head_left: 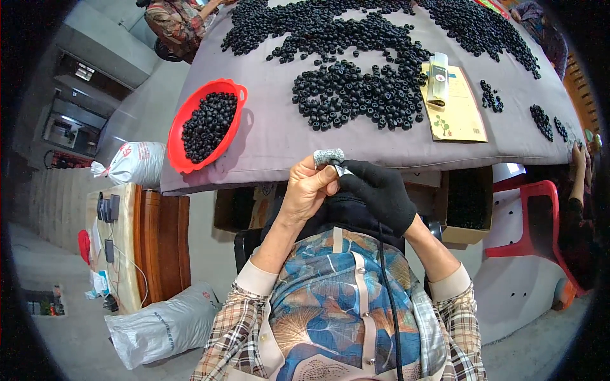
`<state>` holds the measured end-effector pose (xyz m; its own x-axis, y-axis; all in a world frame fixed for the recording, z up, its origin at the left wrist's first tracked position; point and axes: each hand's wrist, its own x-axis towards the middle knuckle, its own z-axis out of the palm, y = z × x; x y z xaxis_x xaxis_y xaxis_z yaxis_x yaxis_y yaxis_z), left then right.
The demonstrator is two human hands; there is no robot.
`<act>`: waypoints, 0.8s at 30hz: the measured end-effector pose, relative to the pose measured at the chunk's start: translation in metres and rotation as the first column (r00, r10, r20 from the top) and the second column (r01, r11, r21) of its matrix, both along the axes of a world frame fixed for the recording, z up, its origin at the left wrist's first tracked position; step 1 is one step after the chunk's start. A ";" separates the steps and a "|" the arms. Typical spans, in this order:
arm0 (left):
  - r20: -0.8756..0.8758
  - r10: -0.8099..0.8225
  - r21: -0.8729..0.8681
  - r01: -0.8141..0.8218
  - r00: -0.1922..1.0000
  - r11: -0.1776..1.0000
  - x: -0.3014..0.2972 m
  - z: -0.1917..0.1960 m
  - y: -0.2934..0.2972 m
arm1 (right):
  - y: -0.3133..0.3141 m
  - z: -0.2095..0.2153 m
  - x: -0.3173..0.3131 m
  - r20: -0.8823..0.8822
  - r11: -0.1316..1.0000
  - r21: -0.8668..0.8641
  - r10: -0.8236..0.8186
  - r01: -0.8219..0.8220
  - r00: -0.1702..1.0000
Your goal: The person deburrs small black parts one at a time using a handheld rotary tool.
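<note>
My left hand (306,189) is bare except for a grey knitted cover (328,156) on one fingertip. Its thumb and fingers are pinched together just off the table's near edge. Beside it, my right hand (381,193) wears a black glove, and its closed fingertips meet those of the left. A small whitish piece (343,170) shows at the right fingertips. Something dark lies between the two hands, mostly hidden by the fingers. Beyond them, many small black round parts with holes (356,95) lie heaped on the grey cloth-covered table (267,133).
A red plastic basket (238,120) of black parts stands at the table's left. On the right lie a yellow notebook (467,114) and a clear-and-white case (438,79). Open cardboard boxes (467,236) sit below the table. White sacks (165,327) and a red chair (527,247) flank me. Other people work around the table.
</note>
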<state>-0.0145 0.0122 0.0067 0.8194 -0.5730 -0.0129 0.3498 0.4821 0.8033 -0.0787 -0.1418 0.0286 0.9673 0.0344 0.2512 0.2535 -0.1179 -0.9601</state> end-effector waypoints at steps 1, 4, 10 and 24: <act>0.007 -0.005 -0.003 0.005 1.000 1.000 0.000 -0.001 0.000 | 0.000 -0.001 0.000 -0.027 1.000 0.012 0.001 -0.001 1.000; 0.016 -0.014 -0.019 0.014 1.000 1.000 0.000 -0.001 0.000 | -0.001 -0.001 0.001 0.103 0.995 -0.094 -0.007 0.017 0.995; 0.005 -0.006 0.022 0.006 1.000 1.000 0.000 -0.001 0.000 | -0.003 -0.004 0.002 0.223 0.976 -0.215 0.018 0.031 0.975; 0.408 0.352 0.302 -0.488 0.843 0.819 0.041 0.031 0.048 | -0.004 -0.015 0.008 -0.163 0.989 -0.087 -0.129 0.116 0.978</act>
<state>0.0262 0.0605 0.0381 0.9730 -0.1753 0.1499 -0.1233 0.1534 0.9804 -0.0706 -0.1453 0.0138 0.9935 -0.0740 0.0863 0.0688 -0.2130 -0.9746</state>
